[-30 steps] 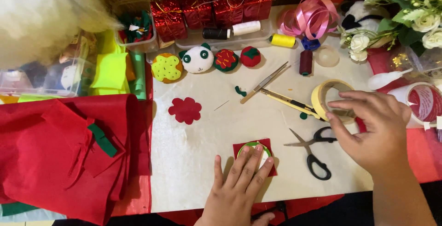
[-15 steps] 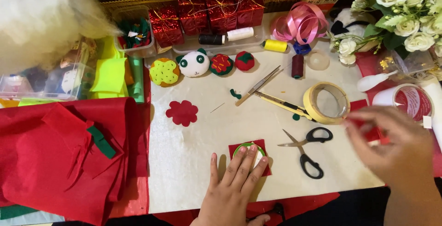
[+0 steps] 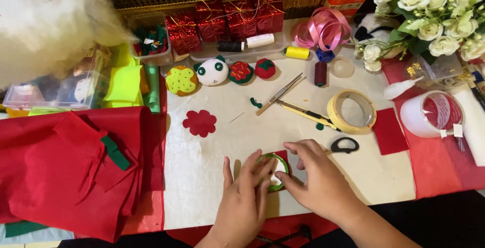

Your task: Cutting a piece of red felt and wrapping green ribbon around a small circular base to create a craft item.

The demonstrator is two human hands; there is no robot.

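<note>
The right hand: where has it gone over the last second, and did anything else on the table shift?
The right hand came away from the tape roll and moved left and down to the small green ring on the red square, where its fingertips now meet the left hand. It now covers most of the scissors. The left hand stayed pressed on that piece. The tape roll, red felt flower and red cloth stayed put.

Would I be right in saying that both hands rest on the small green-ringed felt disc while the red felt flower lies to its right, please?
Not quite: the head view shows the red felt flower lying up and to the left of the green-ringed felt disc. The left hand and right hand do rest on that disc.
</note>
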